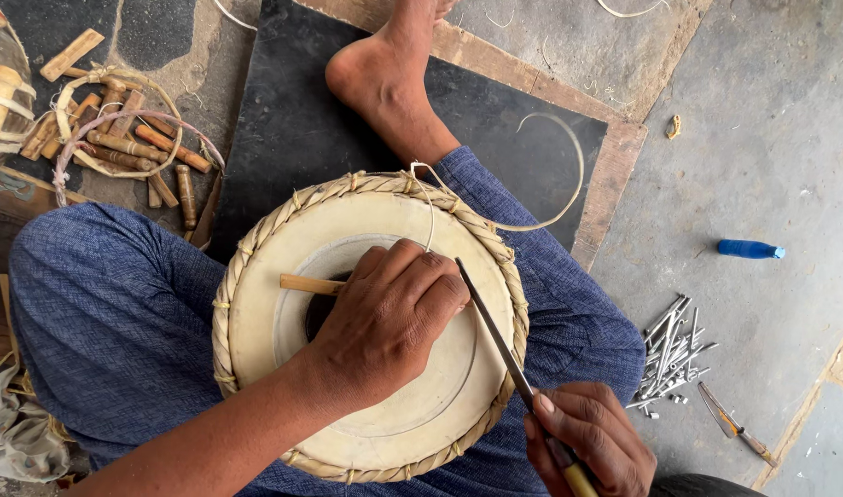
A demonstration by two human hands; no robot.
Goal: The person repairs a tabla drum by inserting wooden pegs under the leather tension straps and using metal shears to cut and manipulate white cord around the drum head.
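A round drum (255, 322) with a pale skin head and a braided straw-coloured rim rests on my lap between my blue-trousered legs. My left hand (389, 317) lies over the middle of the drum head, fingers curled down, covering the dark centre spot. A short wooden stick (309, 284) pokes out from under its fingers to the left. My right hand (587, 442) grips the handle of a long thin metal tool (495, 333). The blade slants up across the drum head toward my left fingertips.
Wooden pegs and hide strips (131, 138) lie at the upper left. My bare foot (384, 83) rests on a dark slab (283, 129). On the grey floor at right lie several metal nails (674, 354), a small tool (734, 423) and a blue tube (748, 248).
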